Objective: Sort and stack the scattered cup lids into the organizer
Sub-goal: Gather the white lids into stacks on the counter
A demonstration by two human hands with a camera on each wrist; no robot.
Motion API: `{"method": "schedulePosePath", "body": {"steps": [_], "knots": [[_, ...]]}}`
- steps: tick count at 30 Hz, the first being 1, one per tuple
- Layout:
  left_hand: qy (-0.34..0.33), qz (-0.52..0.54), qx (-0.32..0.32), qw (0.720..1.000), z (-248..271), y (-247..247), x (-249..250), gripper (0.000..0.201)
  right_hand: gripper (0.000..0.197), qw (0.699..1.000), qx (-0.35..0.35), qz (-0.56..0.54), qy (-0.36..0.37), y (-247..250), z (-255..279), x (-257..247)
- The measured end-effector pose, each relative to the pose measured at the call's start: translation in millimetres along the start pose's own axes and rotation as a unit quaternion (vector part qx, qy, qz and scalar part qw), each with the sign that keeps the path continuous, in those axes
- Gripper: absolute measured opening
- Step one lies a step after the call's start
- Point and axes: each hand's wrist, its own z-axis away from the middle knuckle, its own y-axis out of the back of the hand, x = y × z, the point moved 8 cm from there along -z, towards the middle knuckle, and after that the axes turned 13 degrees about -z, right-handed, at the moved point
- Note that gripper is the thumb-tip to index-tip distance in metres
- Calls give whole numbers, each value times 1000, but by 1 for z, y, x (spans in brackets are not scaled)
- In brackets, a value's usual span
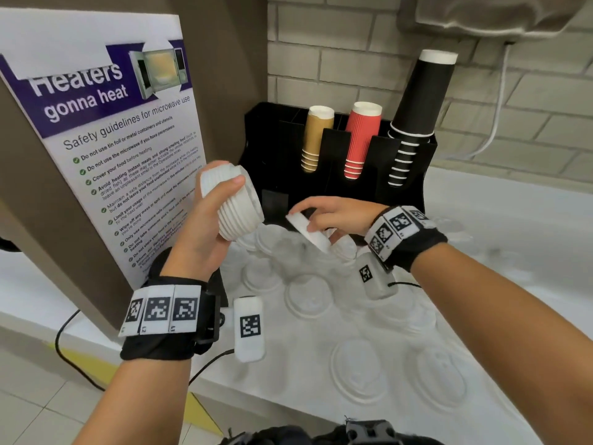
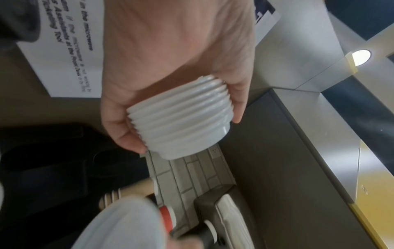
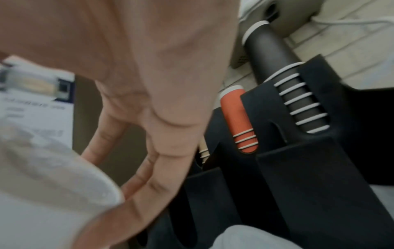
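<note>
Lids: nested stack gripped in left hand, raised at 9 o'clock of organizer. Right hand pinches single lid above loose lids on counter. Risk: tilted stack slides apart; lid misnests if wrong size, wrong angle.

The poster leaning on the brown panel reads "Heaters gonna heat" in white on purple, and under that "Safety guidelines for microwave use". Its ticked lines run small, but "Do not use tin foil or metal containers and utensils", "Cover your food before heating" and "Wipe off any mess or spill" come through. The left wrist view catches the poster's foot too blurred to read, and the wristband tags carry only black-and-white square codes, no words.
</note>
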Motion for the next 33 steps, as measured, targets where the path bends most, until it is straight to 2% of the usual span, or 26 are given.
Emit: {"method": "schedulePosePath", "body": {"steps": [3, 5, 7, 11, 17, 22, 28, 31, 33], "knots": [[21, -15, -26, 999, 2, -15, -13, 43, 34, 987, 46, -144, 57, 9, 10, -10], [39, -22, -47, 998, 4, -26, -22, 42, 40, 971, 72, -203, 105, 11, 19, -18], [57, -22, -70, 996, 7, -37, -31, 44, 49, 958, 81, -225, 157, 6, 30, -27], [81, -22, -95, 992, 11, -52, -43, 65, 56, 951, 93, -193, 224, -14, 45, -33], [85, 0, -110, 990, 14, -60, -50, 50, 56, 947, 147, -154, 239, -25, 61, -24], [86, 5, -119, 989, 17, -63, -59, 54, 55, 940, 172, -158, 250, -27, 68, -19], [80, 20, -108, 991, 16, -65, -68, 58, 54, 942, 171, -162, 241, -31, 67, -13], [83, 30, -97, 991, 16, -63, -75, 57, 54, 948, 162, -152, 227, -36, 64, -11], [99, 29, -99, 990, 18, -60, -81, 65, 56, 957, 146, -120, 219, -39, 62, -11]]}}
